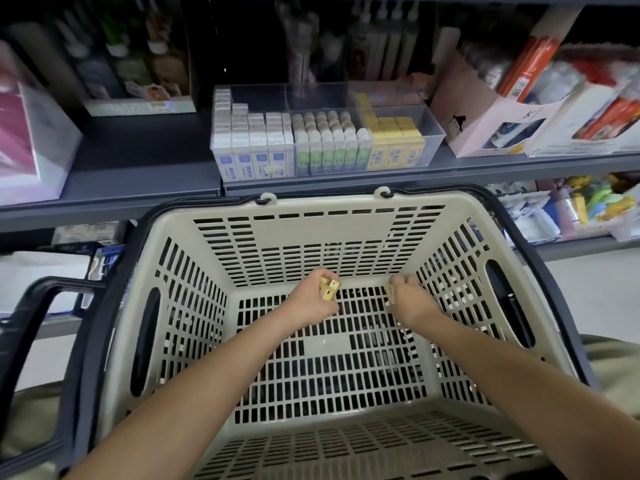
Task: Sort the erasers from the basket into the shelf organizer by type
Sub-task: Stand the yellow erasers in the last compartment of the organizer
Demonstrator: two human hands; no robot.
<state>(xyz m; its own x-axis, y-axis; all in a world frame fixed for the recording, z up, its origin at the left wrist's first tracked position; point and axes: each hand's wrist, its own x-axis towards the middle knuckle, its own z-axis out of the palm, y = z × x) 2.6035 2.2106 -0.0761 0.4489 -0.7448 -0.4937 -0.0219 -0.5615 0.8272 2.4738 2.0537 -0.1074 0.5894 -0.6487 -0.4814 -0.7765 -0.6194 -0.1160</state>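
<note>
The left hand (311,303) held a few yellow erasers (329,289) low in the basket (311,230). The right hand (412,301) pinched one eraser (390,294). The bunch looked loose, so one could slip and drop before reaching the yellow part of the organizer (433,133).

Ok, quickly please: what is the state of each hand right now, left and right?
Left hand: closed, holding several yellow erasers.
Right hand: closed, apparently pinching one yellowish eraser.
</note>
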